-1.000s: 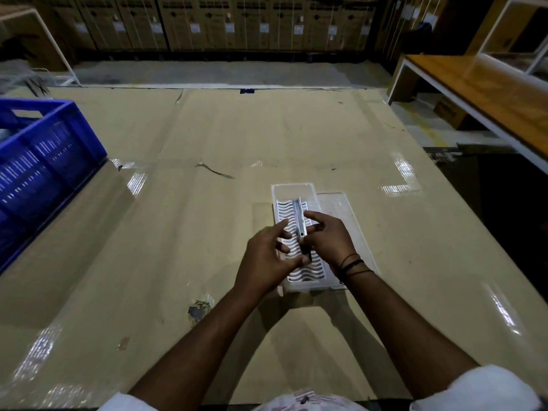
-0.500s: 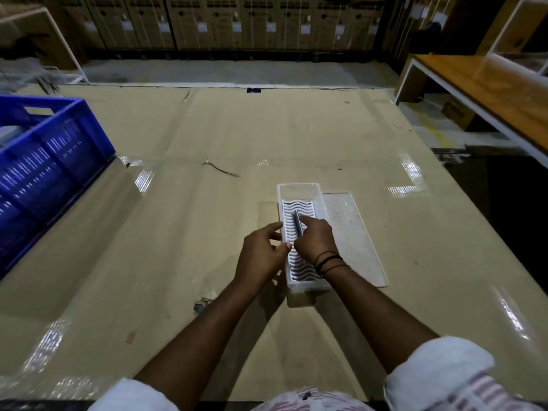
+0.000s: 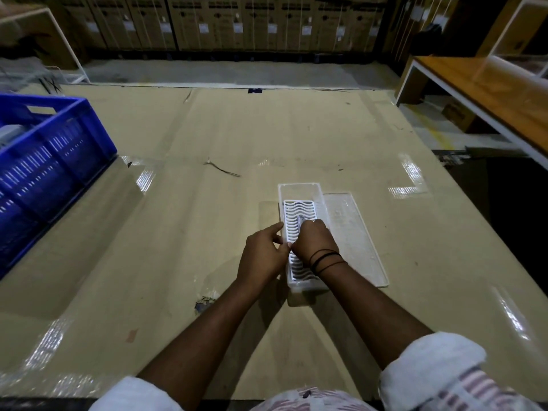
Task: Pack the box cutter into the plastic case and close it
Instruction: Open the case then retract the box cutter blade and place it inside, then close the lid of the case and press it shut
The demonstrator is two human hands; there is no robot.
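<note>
The plastic case (image 3: 299,191) lies open on the counter (image 3: 207,232), long axis running away from the person, so the box cutter (image 3: 300,221) can go in lengthwise without being turned. Its clear lid (image 3: 353,232) rests flat just beside it on the right, touching or nearly touching the case wall (whether it is hinged there or loose cannot be told), which keeps it out of the way yet close for closing.

The right hand (image 3: 314,241) reaches over the case from the near end, its grip clenched around the box cutter; only the far tip of the tool shows past the fingers, low over the white wavy insert (image 3: 296,209). It appears to be pressed down into the insert, though whether it is fully seated is hidden under the hand. The left hand (image 3: 262,253) sits against the case's left wall with thumb and fingertips pinched at the rim, most likely to steady the light case so it does not slide or tip while the other hand pushes down; exactly what those fingertips hold is too small to tell.

A blue crate (image 3: 53,161) stands well apart at the left edge, clear of the work.

By my judgement the packing step is nearly finished and the lid is not yet on; next comes releasing the tool and swinging or lifting the lid over
</note>
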